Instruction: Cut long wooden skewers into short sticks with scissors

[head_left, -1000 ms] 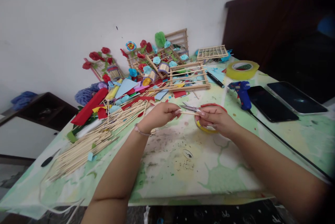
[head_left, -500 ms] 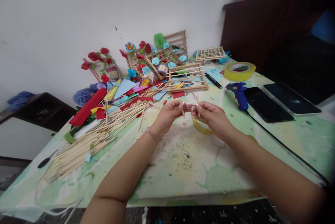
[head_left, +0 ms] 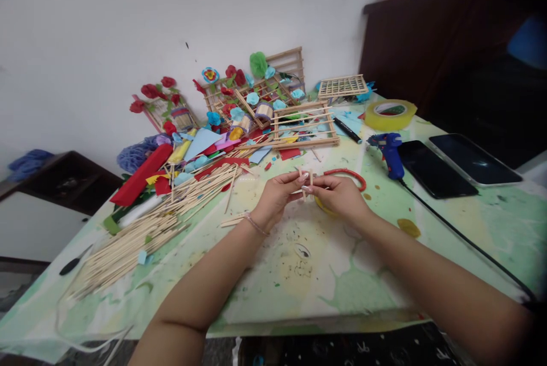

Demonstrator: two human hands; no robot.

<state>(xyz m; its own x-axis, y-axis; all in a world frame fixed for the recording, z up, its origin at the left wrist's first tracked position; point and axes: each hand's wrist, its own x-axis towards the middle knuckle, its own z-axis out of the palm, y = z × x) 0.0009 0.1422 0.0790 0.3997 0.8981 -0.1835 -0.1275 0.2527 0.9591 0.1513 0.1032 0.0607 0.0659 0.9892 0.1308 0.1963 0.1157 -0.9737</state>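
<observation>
Both hands meet over the middle of the table. My left hand (head_left: 276,195) is closed, with a short wooden stick (head_left: 304,196) pinched upright at its fingertips. Close beside it, my right hand (head_left: 339,195) pinches a second short wooden stick (head_left: 311,175), roughly parallel to the first. Whether the two sticks touch is hidden by the fingers. Behind and under my right hand lies a tool with a curved red handle (head_left: 362,182) and a yellow part; the hand covers most of it. A few short stick pieces (head_left: 233,220) lie by my left wrist.
Many long wooden sticks (head_left: 128,249) spread over the left side. Paper flowers (head_left: 150,91) and a stick frame (head_left: 305,141) stand at the back. On the right are a blue glue gun (head_left: 391,155) with a cord, yellow tape (head_left: 391,115), a marker (head_left: 347,130) and two phones (head_left: 438,169).
My right hand has moved left, bringing its stick close beside the one in my left hand. More of the red handle now shows.
</observation>
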